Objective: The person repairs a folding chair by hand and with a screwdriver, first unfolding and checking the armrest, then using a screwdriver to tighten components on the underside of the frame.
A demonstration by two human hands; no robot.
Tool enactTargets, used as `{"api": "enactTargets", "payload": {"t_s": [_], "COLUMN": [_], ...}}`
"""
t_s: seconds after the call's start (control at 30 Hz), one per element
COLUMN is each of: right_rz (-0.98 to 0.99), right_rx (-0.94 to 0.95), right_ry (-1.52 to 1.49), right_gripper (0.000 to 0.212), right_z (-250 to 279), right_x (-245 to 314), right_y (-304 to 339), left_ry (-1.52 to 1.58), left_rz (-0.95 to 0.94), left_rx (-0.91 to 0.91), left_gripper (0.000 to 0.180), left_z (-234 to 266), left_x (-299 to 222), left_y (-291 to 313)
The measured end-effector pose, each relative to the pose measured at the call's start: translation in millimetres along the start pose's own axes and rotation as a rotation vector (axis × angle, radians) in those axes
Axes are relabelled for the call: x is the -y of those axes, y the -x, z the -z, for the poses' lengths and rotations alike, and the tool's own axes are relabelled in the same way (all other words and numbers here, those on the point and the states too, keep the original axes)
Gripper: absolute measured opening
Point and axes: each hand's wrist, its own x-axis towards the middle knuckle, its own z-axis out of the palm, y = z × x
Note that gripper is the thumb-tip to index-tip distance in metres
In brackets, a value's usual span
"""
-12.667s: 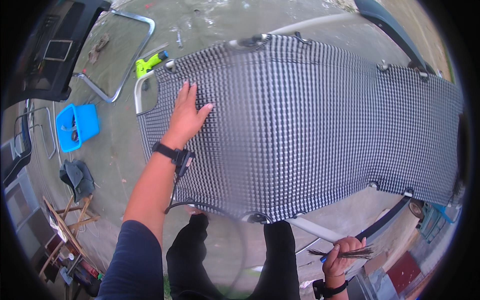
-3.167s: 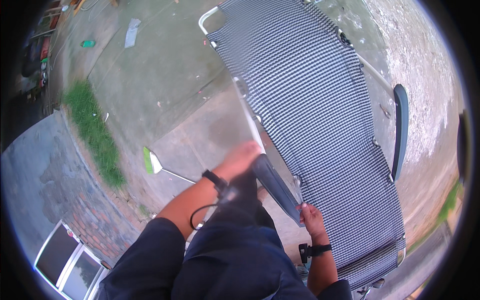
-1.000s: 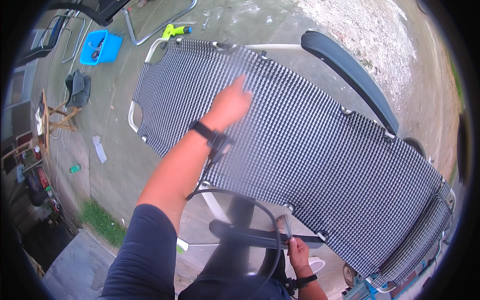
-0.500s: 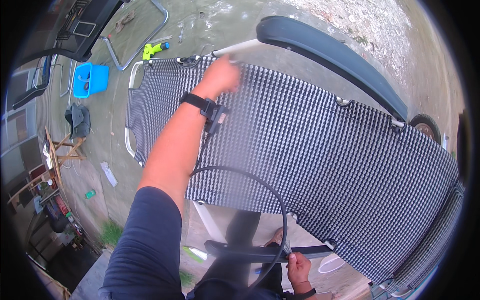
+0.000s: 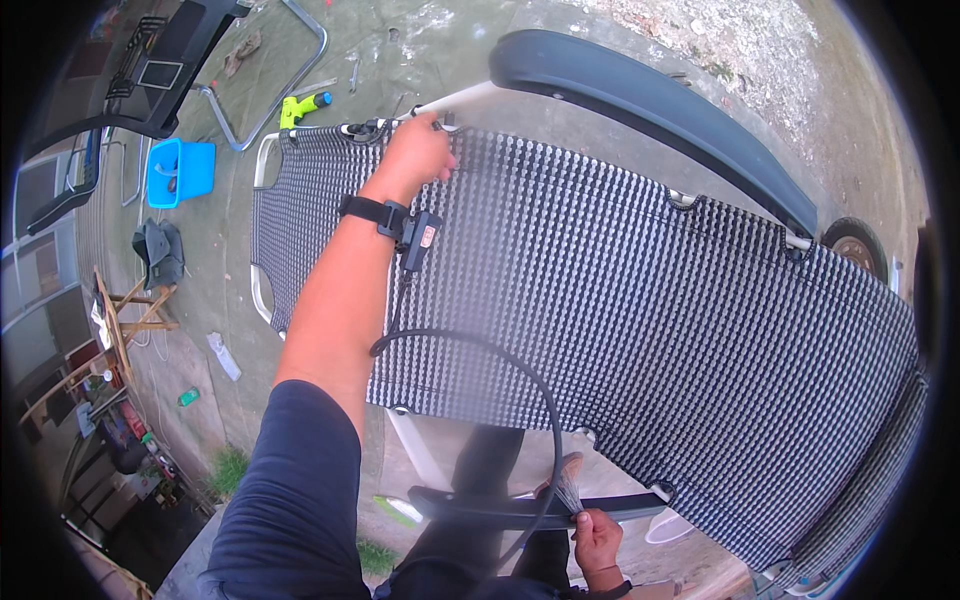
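A black-and-white woven lounger [image 5: 620, 290] with a pale tubular frame stretches across the view in front of me. My left hand [image 5: 418, 150] reaches over to its far edge, fingers curled by a dark fitting where the fabric meets the frame; what they grip is hidden. A black strap with a small device [image 5: 418, 240] sits on my left wrist, its cable [image 5: 520, 365] looping over the fabric. Low in the view, on the near side, my right hand [image 5: 597, 543] is closed on a fanned bundle of thin pale strips [image 5: 569, 491].
A dark curved armrest-like piece [image 5: 650, 105] lies along the far side, another curved dark piece [image 5: 480, 507] along the near side. Beyond the left end are a lime-green power tool [image 5: 300, 108], a blue bin [image 5: 181, 172], bent metal tubing [image 5: 320, 50] and a wooden stand [image 5: 140, 315].
My left hand has shifted slightly left along the far edge of the lounger and shows more sharply. The right hand keeps its hold on the bundle of strips, almost unmoved.
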Motion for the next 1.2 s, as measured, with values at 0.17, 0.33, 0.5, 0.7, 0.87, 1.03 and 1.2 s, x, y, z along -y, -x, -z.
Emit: {"api": "enactTargets", "payload": {"t_s": [0.17,0.33,0.5,0.7,0.87,1.03,1.2], "right_rz": [0.001,0.056,-0.022,-0.032,-0.023,-0.005,0.013], "right_rx": [0.019,0.009,0.033,0.043,0.064,0.136,0.202], "right_ry": [0.021,0.060,0.043,0.053,0.074,0.005,-0.044], "right_gripper": [0.025,0.029,0.025,0.030,0.035,0.034,0.034], "right_z": [0.9,-0.6,-1.1,-1.6,-1.4,6.0,25.4], "right_x": [2.8,-2.7,0.3,3.2,0.2,17.6,30.1], "right_y": [-1.5,-4.3,-4.4,-8.1,-10.3,-9.4,-5.3], "left_ry": [0.128,0.252,0.250,0.085,-0.189,-0.223,-0.410], "left_rz": [-0.056,-0.008,0.193,0.317,-0.045,-0.243,-0.272], "left_rx": [0.101,0.084,0.160,0.402,0.406,0.386,0.193], "left_gripper": [0.036,0.028,0.029,0.027,0.029,0.028,0.018], "left_z": [7.0,14.4,14.7,-5.9,-18.5,-36.6,-56.6], "left_x": [0.1,37.1,105.6,168.1,131.2,89.5,77.5], "left_y": [5.9,45.4,136.4,286.3,394.0,451.6,470.9]}}
